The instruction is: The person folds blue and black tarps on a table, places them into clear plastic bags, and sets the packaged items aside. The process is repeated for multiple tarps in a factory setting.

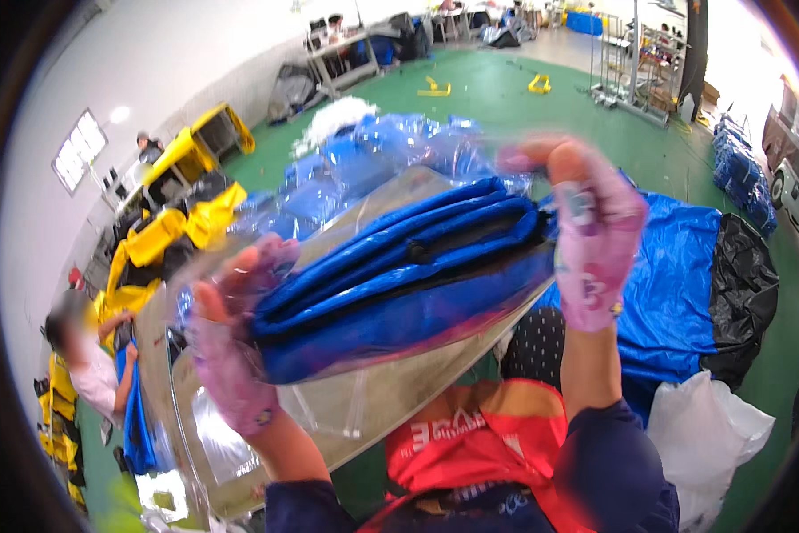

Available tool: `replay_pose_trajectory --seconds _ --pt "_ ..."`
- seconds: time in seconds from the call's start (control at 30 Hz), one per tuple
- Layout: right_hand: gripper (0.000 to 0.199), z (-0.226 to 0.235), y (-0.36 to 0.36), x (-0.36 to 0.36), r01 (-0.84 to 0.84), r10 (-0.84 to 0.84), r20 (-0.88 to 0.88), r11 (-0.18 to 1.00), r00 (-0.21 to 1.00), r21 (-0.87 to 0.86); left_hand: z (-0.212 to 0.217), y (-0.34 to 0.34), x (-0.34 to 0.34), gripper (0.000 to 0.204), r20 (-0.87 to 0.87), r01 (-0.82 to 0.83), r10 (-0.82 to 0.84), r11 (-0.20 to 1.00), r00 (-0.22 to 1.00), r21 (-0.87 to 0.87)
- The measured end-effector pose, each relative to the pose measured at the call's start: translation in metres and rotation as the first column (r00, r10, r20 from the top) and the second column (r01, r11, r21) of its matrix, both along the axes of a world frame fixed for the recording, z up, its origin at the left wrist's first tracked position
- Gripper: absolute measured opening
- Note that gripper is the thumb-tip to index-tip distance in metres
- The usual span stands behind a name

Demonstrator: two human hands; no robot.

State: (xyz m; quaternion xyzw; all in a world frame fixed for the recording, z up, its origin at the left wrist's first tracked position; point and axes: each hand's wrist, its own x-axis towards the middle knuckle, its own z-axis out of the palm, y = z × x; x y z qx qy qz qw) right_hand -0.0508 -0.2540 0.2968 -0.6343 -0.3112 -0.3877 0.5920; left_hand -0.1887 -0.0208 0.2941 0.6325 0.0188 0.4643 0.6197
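Note:
A folded blue-and-black tarpaulin piece (399, 275) sits inside a clear plastic bag (355, 362), raised and tilted in front of me. My left hand (235, 346), in a pink patterned glove with bare fingertips, grips the left end of the bag. At the right end, my right hand (590, 222), gloved alike, is raised with its fingers curled at the bag's edge. Some of its fingers are smeared by motion. Below the bundle lies a beige tabletop (435, 377) with more clear plastic bags (222, 431) on its left part.
Blue packages in clear plastic (355, 164) are heaped beyond the table. A blue-and-black tarpaulin (675, 284) and a white plastic sack (706, 435) lie to my right. At the left a person (93, 360) handles blue material beside yellow pieces (142, 253). A wheeled rack (639, 80) stands far right.

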Motion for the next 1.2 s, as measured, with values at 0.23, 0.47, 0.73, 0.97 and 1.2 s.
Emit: replay_pose_trajectory --seconds 0.23,0.47,0.73,0.97,1.2 --pt "0.027 -0.097 0.036 0.087 -0.252 0.136 -0.496 0.952 0.858 -0.176 -0.042 0.039 0.048 0.048 -0.575 0.163 -0.263 0.962 0.775 -0.221" --pt "0.048 -0.224 0.15 0.075 -0.156 -0.238 -0.36 0.598 0.902 -0.786 -0.261 0.143 0.105 0.051 -0.639 0.017 -0.383 0.865 0.667 -0.501" --pt "0.06 -0.266 0.182 0.015 -0.334 0.176 -0.302 0.195 0.937 -0.922 -0.355 0.194 0.123 0.049 -0.628 -0.037 -0.527 0.749 0.572 -0.662" --pt "0.019 -0.276 0.268 0.098 -0.258 0.211 -0.199 0.306 0.957 -0.916 -0.31 0.167 0.127 0.042 -0.649 0.017 -0.349 0.888 0.676 -0.459" --pt "0.01 -0.213 0.28 0.135 -0.128 0.201 -0.077 0.257 0.977 -0.958 -0.229 0.141 0.11 0.037 -0.533 0.127 -0.407 0.866 0.742 -0.484"
